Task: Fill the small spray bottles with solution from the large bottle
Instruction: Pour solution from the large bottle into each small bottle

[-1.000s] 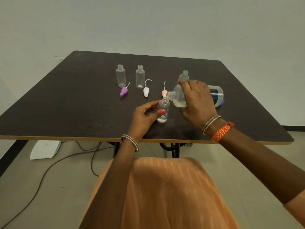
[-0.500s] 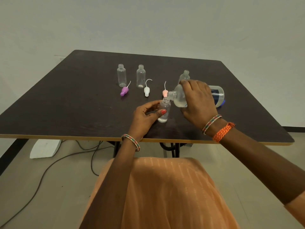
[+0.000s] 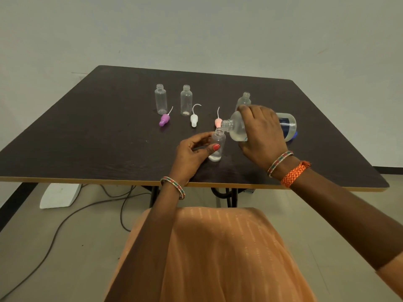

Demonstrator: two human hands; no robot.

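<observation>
Right hand is wrapping the big bottle, tipping it into the small bottle that left fingers are pinching on the table. It's probably light, tippy plastic, so gripping mid-body helps.

No legible text anywhere (the large bottle's dark blue label too blurred for reading)

plain room | bare wall | dark table | floor cables
</observation>
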